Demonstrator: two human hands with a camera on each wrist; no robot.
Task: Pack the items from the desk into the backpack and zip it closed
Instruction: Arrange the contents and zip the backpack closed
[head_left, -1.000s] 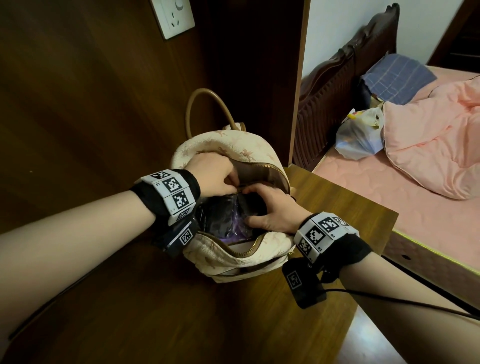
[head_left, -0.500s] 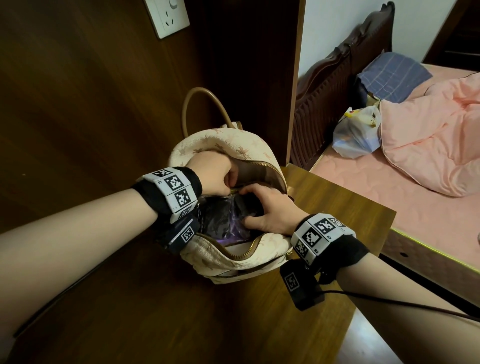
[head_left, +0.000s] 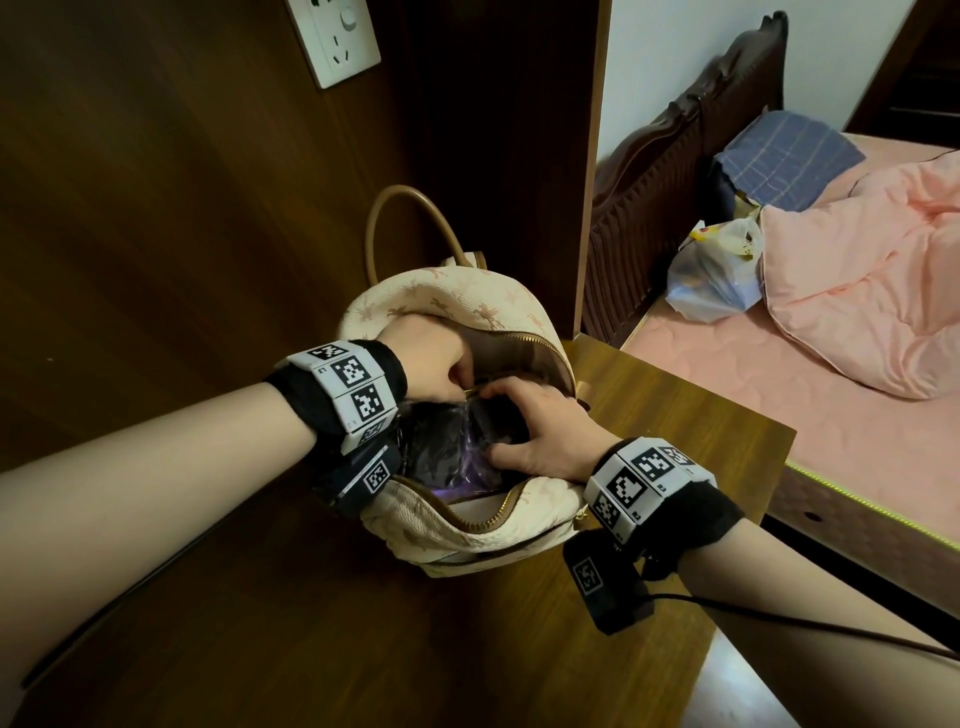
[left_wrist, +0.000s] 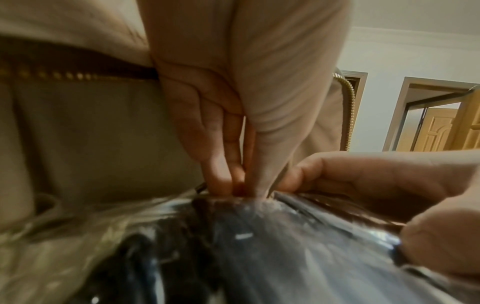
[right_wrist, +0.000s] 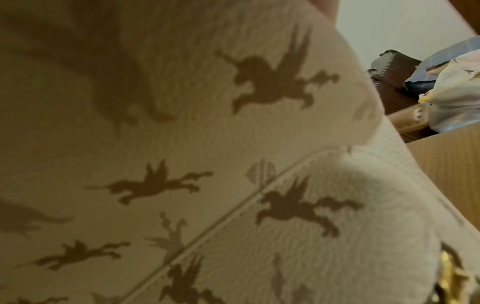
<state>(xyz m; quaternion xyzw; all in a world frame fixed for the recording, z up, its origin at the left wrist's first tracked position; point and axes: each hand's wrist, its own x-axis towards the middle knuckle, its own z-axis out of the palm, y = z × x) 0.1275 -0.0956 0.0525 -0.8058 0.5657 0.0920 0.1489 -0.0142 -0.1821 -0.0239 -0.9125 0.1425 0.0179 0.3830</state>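
Both hands meet at the mouth of my backpack (head_left: 457, 312). My left hand (head_left: 434, 366) has its fingers (left_wrist: 221, 164) curled and pinched together at the far zipper edge, on something too small to make out. My right hand (head_left: 540, 434) curls over a dark plastic packet (head_left: 447, 447) lying inside the backpack, fingertips pressed on it. The backpack, cream with winged-horse prints, stands open on a brown wooden desk (head_left: 649, 415), near the desk's far corner, its tan loop handle (head_left: 400, 218) upright behind it. Behind the backpack rises dark wood panelling with a white wall socket (head_left: 337, 39) high up. To the backpack's right, past the desk edge, is a bed (head_left: 779, 405) with a pink quilt (head_left: 872, 291), a plastic bag (head_left: 717, 275) and a dark carved headboard (head_left: 675, 140).
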